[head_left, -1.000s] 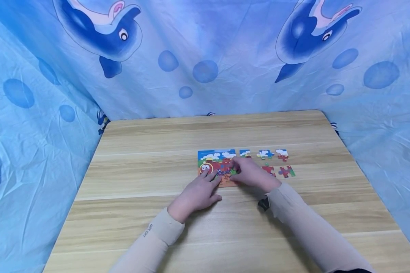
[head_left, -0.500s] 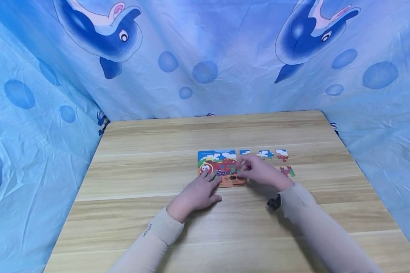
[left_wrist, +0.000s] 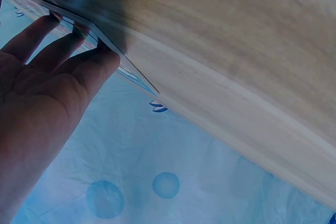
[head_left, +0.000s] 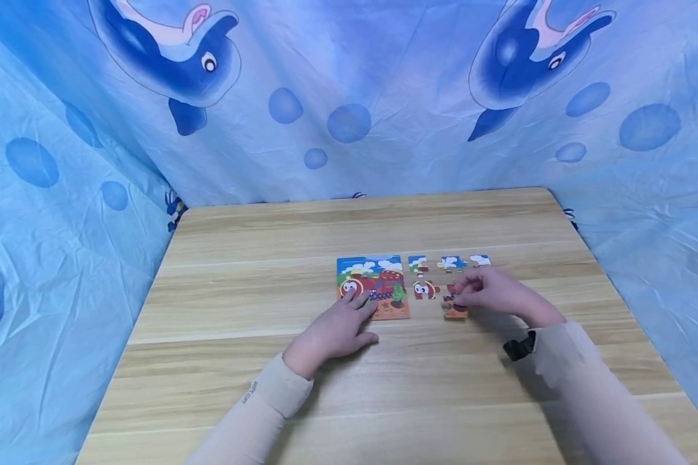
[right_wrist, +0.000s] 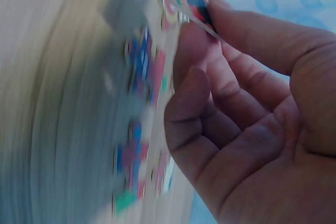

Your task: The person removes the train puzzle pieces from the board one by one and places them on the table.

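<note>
A flat picture card [head_left: 392, 274] with a smiling red train lies mid-table. My left hand [head_left: 336, 328] rests its outstretched fingers on the card's lower left part; in the left wrist view those fingertips [left_wrist: 100, 64] touch its surface. To the right of the card, my right hand [head_left: 494, 294] pinches a jigsaw puzzle piece [head_left: 455, 312], orange-brown with a dark patch, between thumb and fingers. The right wrist view has this piece [right_wrist: 191, 1] raised off the wood and tilted, partly cut off by the frame's top edge.
Loose puzzle pieces lie right of the card: an eyes piece [head_left: 424, 290], a sky-and-grass piece [head_left: 417, 263], a cloud piece [head_left: 450, 262] and another cloud piece [head_left: 479, 260]. Others show beneath my right hand [right_wrist: 131, 158]. A blue dolphin-print curtain [head_left: 349, 161] surrounds the wooden table [head_left: 256, 278].
My right hand has moved right, away from the card, carrying the orange-brown puzzle piece with it. The eyes piece has come into view. My left hand has stayed in place on the card.
</note>
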{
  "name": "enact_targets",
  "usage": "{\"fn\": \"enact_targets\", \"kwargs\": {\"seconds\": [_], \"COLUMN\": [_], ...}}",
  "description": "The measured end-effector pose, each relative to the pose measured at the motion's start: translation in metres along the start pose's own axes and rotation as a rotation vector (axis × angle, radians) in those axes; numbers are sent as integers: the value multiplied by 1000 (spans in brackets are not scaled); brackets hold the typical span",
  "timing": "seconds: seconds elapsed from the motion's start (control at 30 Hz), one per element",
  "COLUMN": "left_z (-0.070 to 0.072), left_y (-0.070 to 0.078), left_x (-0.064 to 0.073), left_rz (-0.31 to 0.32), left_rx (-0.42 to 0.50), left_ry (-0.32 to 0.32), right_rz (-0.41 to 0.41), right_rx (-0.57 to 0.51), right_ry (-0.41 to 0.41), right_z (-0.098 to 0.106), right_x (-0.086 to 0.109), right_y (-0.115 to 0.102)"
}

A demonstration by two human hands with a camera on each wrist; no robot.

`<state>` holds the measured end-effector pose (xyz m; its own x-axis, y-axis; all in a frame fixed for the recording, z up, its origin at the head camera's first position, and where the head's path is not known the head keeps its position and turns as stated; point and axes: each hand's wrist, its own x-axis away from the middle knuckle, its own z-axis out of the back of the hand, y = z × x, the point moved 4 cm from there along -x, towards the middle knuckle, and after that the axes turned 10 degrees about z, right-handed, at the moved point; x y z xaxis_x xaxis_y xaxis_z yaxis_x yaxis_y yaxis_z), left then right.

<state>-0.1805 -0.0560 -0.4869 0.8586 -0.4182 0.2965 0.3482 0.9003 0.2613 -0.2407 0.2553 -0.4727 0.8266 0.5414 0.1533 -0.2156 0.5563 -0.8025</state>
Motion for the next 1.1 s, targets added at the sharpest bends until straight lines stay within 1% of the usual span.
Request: {"fn": "enact_targets", "kwargs": {"seconds": [0.13, 0.17, 0.3, 0.53, 0.63, 0.77, 0.93, 1.1], "left_z": [0, 0, 0, 1, 1, 0, -1, -1], "left_y": [0, 1, 1, 1, 2, 2, 1, 1], "left_x": [1, 1, 2, 3, 2, 1, -1, -1], "left_rz": [-14, -16, -14, 3, 2, 7, 0, 9], "left_rx": [-7, -7, -6, 1, 2, 12, 9, 17], "left_ry": [7, 8, 8, 11, 10, 6, 8, 6], "right_rz": [-39, -59, -97, -150, -191, -226, -228, -287], "right_rx": [16, 17, 9, 0, 12, 35, 55, 122], "right_ry": [-2, 3, 1, -41, -49, -33, -23, -26], "right_z": [15, 18, 26, 37, 37, 36, 33, 33], "right_x": [18, 22, 38, 54, 58, 58, 56, 54], "right_y": [11, 13, 25, 41, 47, 51, 48, 46]}}
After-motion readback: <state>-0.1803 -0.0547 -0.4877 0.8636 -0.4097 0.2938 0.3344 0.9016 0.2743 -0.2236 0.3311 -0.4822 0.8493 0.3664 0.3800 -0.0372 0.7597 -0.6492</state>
